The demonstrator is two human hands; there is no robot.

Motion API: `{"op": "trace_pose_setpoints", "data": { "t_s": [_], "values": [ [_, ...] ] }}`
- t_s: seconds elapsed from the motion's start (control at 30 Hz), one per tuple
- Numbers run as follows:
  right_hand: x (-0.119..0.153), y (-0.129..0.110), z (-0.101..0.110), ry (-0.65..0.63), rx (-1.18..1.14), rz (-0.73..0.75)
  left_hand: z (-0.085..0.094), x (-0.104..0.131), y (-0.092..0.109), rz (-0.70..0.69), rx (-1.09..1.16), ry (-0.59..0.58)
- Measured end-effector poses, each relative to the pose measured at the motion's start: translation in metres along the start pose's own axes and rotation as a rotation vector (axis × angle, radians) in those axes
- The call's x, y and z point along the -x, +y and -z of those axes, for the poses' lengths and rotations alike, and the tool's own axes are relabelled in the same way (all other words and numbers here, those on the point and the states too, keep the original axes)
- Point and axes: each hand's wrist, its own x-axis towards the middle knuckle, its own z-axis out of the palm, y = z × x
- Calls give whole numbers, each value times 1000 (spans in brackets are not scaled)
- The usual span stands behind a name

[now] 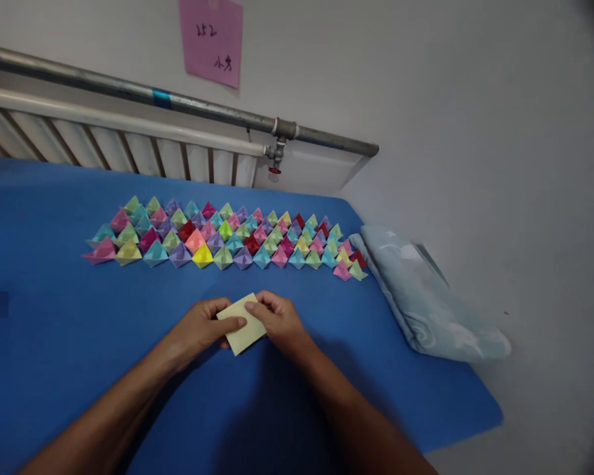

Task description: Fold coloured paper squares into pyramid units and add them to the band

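Pale yellow paper (247, 338), flat, matte, four-cornered, over smooth blue tabletop (103, 310). Left hand (202, 323) pinches it at nine o'clock, right hand (281, 322) at two, thumbs on top. Twelve o'clock from paper: rows of sharp-peaked, multicoloured folded-paper boats (235, 244). Three o'clock: soft, folded blanket (416, 303).

paper boats (235, 245) on table (79, 323) | sheet (245, 338) before boats | blanket (420, 297) right | radiator (113, 148) behind
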Motion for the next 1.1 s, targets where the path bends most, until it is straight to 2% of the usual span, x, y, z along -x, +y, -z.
{"op": "trace_pose_setpoints", "data": {
  "t_s": [0.2,0.37,0.47,0.57,0.63,0.77,0.83,0.9,0.97,1.03,1.1],
  "values": [
    [-2,1,1,79,19,38,3,1,0,61,-9,-81],
    [-7,7,8,116,38,66,5,0,3,45,44,-18],
    [-10,13,10,155,176,144,7,-3,0,35,-18,14],
    [-13,17,10,209,492,311,8,-6,-5,5,-193,104],
    [-16,18,10,221,688,396,7,-6,-6,-42,-387,194],
    [-22,18,10,175,939,418,6,-3,-6,-98,-878,283],
    [-24,18,10,140,1026,411,8,-1,-8,-111,-1034,316],
    [-26,18,11,107,1078,414,10,-1,-12,-236,-1122,359],
    [-29,17,13,72,1094,437,14,-3,-18,-481,-1153,337],
    [-32,17,17,26,1084,471,17,-8,-24,-705,-1145,223],
    [-34,18,21,-27,1057,510,19,-12,-30,-801,-1133,117]
  ]
}}
